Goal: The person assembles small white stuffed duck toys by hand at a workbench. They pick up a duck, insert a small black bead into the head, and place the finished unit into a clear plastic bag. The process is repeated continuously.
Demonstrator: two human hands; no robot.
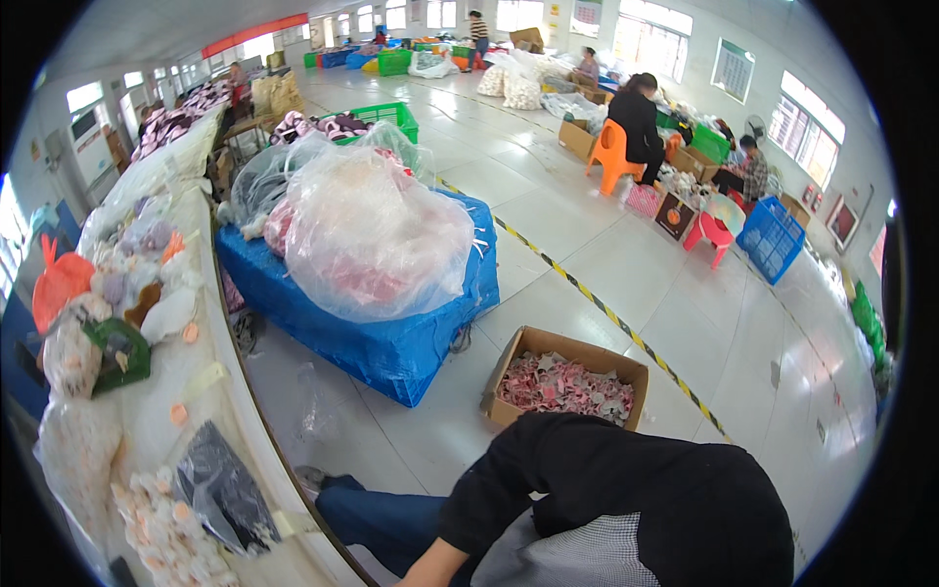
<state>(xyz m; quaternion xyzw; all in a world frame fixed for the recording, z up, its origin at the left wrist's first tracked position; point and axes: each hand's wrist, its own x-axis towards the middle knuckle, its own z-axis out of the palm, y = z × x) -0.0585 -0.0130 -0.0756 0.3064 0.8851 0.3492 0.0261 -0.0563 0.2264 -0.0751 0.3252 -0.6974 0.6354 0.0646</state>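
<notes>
Neither of my hands is in view; one black sleeve [506,484] ends in a bare forearm [436,565] cut off by the bottom edge. The forearm is beside the edge of a long workbench [257,429]. On the bench lie a dark item in a clear plastic bag [224,484], a pile of small cream and peach pieces [165,524], a green tool or frame [139,359], a brown piece [143,304] and an orange plastic bag [62,282]. A cardboard box [513,414] with pink and grey fabric scraps [561,381] stands on the floor near my sleeve.
A blue-covered stand [352,345] bears a large clear bag of pink and white goods [374,235]. Behind it is a green crate [396,114]. Yellow-black tape [587,293] crosses the floor. Co-workers sit at right, one on an orange chair [612,158]; a blue crate [770,238] stands nearby.
</notes>
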